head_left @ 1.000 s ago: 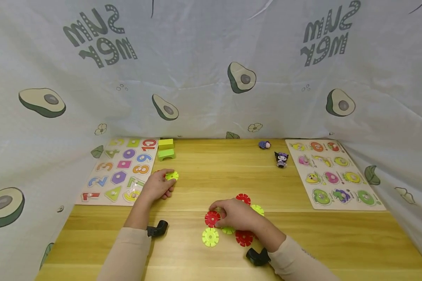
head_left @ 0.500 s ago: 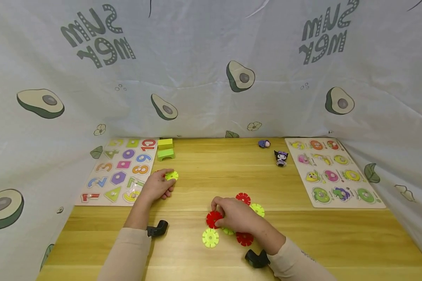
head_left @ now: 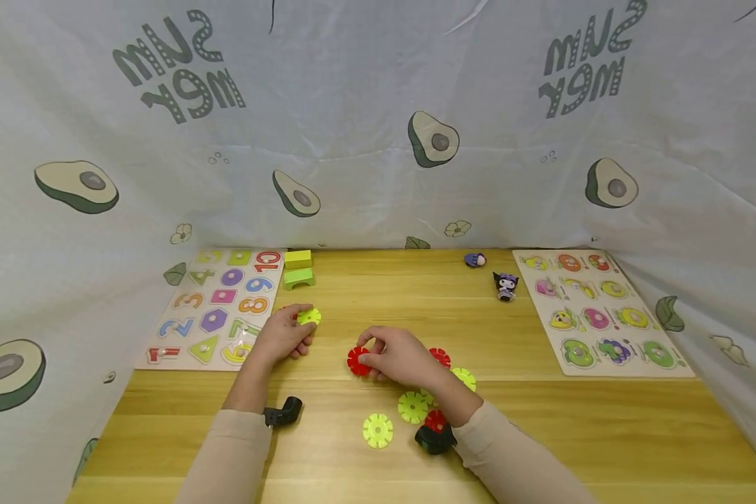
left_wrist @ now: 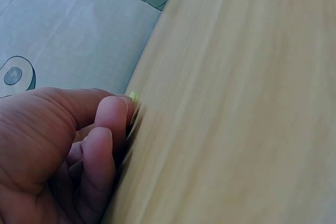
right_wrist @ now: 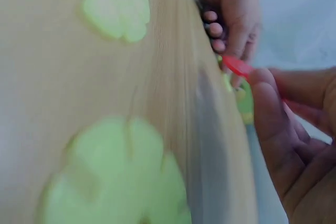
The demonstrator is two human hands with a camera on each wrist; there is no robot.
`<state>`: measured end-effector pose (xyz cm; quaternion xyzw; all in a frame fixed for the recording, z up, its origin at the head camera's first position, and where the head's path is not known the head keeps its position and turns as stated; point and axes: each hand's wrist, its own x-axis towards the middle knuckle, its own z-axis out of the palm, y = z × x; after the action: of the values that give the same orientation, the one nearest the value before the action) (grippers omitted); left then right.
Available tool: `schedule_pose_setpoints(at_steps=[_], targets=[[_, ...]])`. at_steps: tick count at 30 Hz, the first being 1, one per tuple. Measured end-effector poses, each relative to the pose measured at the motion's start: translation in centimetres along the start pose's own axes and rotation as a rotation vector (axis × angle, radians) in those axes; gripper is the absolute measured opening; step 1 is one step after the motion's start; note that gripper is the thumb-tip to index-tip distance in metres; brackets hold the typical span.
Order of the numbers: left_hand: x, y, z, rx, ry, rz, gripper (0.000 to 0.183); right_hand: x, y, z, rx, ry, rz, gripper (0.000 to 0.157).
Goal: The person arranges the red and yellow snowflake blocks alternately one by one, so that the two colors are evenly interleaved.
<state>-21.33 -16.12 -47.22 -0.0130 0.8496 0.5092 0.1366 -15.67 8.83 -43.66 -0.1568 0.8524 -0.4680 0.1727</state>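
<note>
In the head view my right hand [head_left: 402, 357] pinches a red notched plastic disc [head_left: 355, 362] between thumb and index finger, held above the table. The right wrist view shows that red disc edge-on at the fingertips. Left of it, my left hand [head_left: 283, 334] rests beside the number board and pinches a yellow-green notched disc [head_left: 310, 316]; only its edge shows in the left wrist view. A bit of red peeks out behind the left fingers. Under and around my right forearm lie loose discs: a yellow one [head_left: 412, 407], a red one [head_left: 440, 357] and others partly hidden.
A single yellow disc [head_left: 377, 430] lies nearer the front. The number puzzle board [head_left: 189, 336] is at left, with green blocks [head_left: 299, 278] beside it. At right are a fruit puzzle board [head_left: 595, 297] and small figurines [head_left: 506, 286]. A printed curtain [head_left: 365, 175] closes off the back.
My right hand has lifted the red disc away from the loose discs and carried it up and left, toward my left hand. The left hand has stayed in place.
</note>
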Motion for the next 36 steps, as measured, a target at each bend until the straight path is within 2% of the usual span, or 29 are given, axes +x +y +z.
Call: schedule_pose_setpoints(at_steps=[4,7,13,17,22,27,33,36], targets=[[0.0,0.1,0.1,-0.002,0.006,-0.005,0.047,2.4,-0.5,1.0,0.049,0.09,0.039,0.019],[0.0,0.2,0.2,-0.002,0.009,-0.008,0.047,4.1,-0.9,1.4,0.056,0.124,0.069,0.019],[0.1,0.2,0.2,-0.012,0.009,-0.011,0.046,7.1,-0.9,1.9,-0.036,0.151,0.094,0.017],[0.0,0.1,0.2,-0.01,0.005,-0.014,0.046,8.3,-0.4,2.1,-0.034,0.149,0.136,0.018],[0.0,0.1,0.2,-0.002,0.01,-0.02,0.046,9.2,-0.1,2.3,0.035,0.169,0.189,0.022],[0.0,0.0,0.2,-0.007,0.007,-0.018,0.046,9.4,0.2,2.2,0.018,0.185,0.211,0.031],[0.0,0.0,0.2,-0.006,0.008,-0.021,0.045,9.3,0.8,1.8,0.096,0.107,0.163,0.044],[0.0,0.1,0.1,-0.013,0.007,-0.014,0.046,9.3,1.0,1.7,0.09,0.08,0.154,0.045]])
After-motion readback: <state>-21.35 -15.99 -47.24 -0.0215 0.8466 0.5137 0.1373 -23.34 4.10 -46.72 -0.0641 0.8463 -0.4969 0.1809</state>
